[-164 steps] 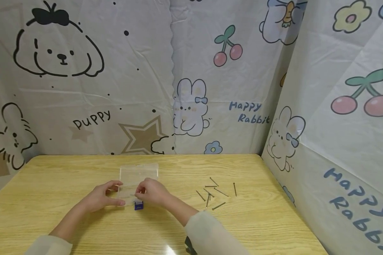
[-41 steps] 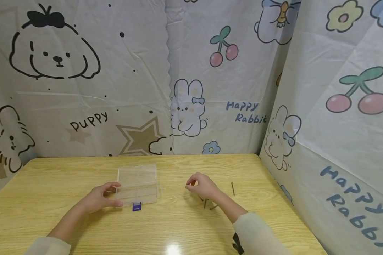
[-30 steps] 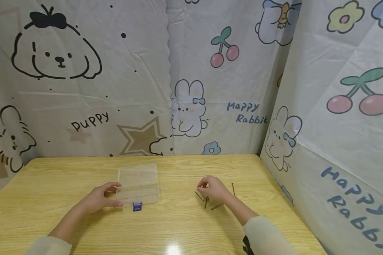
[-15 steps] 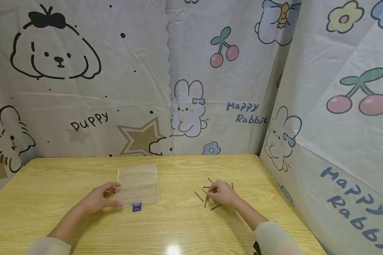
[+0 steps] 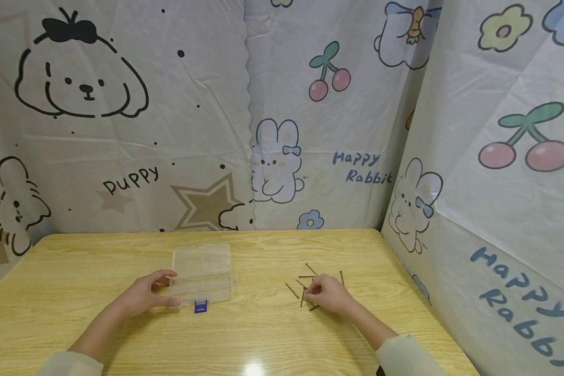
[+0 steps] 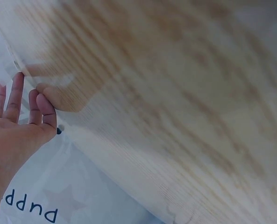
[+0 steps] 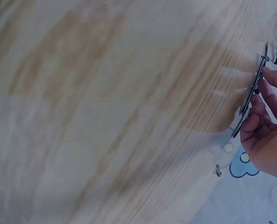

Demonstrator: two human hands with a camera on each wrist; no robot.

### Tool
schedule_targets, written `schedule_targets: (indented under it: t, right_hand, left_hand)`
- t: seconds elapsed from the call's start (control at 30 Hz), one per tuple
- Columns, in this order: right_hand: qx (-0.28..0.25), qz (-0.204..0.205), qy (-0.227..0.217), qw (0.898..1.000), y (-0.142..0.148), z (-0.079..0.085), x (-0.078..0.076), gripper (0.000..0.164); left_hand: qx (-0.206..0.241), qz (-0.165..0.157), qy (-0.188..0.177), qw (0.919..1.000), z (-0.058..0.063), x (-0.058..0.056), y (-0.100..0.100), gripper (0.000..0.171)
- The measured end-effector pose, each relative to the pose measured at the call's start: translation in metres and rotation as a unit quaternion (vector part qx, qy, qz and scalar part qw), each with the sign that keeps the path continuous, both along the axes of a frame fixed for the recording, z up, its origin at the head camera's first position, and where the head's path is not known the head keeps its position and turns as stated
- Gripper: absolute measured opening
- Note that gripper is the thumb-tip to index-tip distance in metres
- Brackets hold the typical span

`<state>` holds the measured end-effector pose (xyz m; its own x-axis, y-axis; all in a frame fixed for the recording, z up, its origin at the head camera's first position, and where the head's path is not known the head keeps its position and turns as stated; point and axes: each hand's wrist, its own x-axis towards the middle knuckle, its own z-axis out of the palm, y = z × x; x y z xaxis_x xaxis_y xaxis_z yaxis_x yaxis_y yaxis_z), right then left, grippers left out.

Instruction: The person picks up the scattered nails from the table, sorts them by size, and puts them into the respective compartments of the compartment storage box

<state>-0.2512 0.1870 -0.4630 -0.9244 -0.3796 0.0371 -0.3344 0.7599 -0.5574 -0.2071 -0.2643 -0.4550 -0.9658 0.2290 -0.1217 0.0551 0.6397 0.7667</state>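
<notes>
A clear plastic box (image 5: 202,286) with a blue latch (image 5: 200,306) lies on the table, its lid (image 5: 201,259) folded back. My left hand (image 5: 147,292) holds the box's left end, thumb by the front corner and fingers farther back. In the left wrist view, my left hand (image 6: 26,112) is at the picture's left side. My right hand (image 5: 330,295) is down among several loose nails (image 5: 292,290), fingertips close together at the pile and covering part of it. In the right wrist view, the fingers (image 7: 255,122) touch dark metal nails (image 7: 250,95); whether one is pinched is unclear.
A separate nail (image 5: 342,278) lies right of the pile. The wooden table (image 5: 244,339) ends at a printed cloth (image 5: 207,130) behind, with another cloth (image 5: 493,209) along the right.
My right hand has moved from over the box, where it held a nail, right to the nail pile, then lower and slightly right among the nails. The left hand has stayed at the box.
</notes>
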Motion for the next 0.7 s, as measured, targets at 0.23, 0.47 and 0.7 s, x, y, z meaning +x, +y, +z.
schedule_targets:
  t: [0.23, 0.47, 0.7]
  right_hand:
    - [0.02, -0.015, 0.016, 1.0, -0.0049, 0.0019, 0.0047, 0.013]
    - [0.022, -0.014, 0.017, 1.0, -0.0053, 0.0013, 0.0053, 0.012]
    - [0.022, -0.016, 0.019, 0.999, -0.0031, -0.0025, 0.0024, 0.01]
  left_hand:
    - [-0.003, -0.003, 0.001, 1.0, 0.002, 0.0022, 0.0013, 0.078]
    - [-0.005, -0.003, 0.001, 1.0, 0.0015, 0.0031, 0.0015, 0.078]
    - [-0.005, -0.002, 0.004, 1.0, -0.0011, 0.0011, 0.0004, 0.078]
